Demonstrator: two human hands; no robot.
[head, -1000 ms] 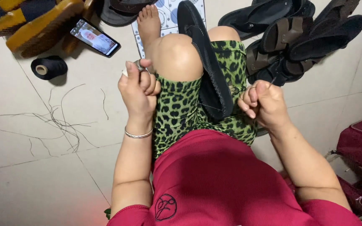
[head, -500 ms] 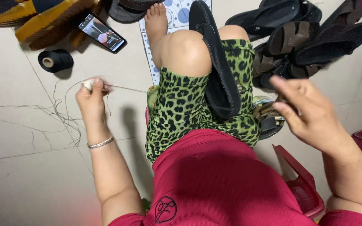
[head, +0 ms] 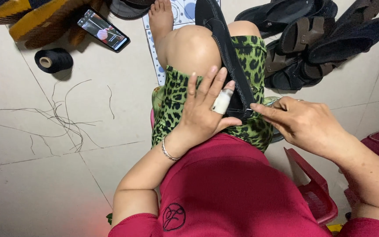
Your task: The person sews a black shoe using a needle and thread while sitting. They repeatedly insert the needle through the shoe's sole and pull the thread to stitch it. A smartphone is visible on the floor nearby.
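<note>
Hands met on a black sandal (head: 224, 57) lying along the lap. The left hand (head: 205, 109) lay flat and open beside it, one finger wrapped in white tape. The right hand (head: 303, 123) pinched something thin at the sole's near end, maybe a needle; it could slip and prick. At ten o'clock sat a black thread spool (head: 53, 60) and a phone (head: 103, 30). No labels showed.
</note>
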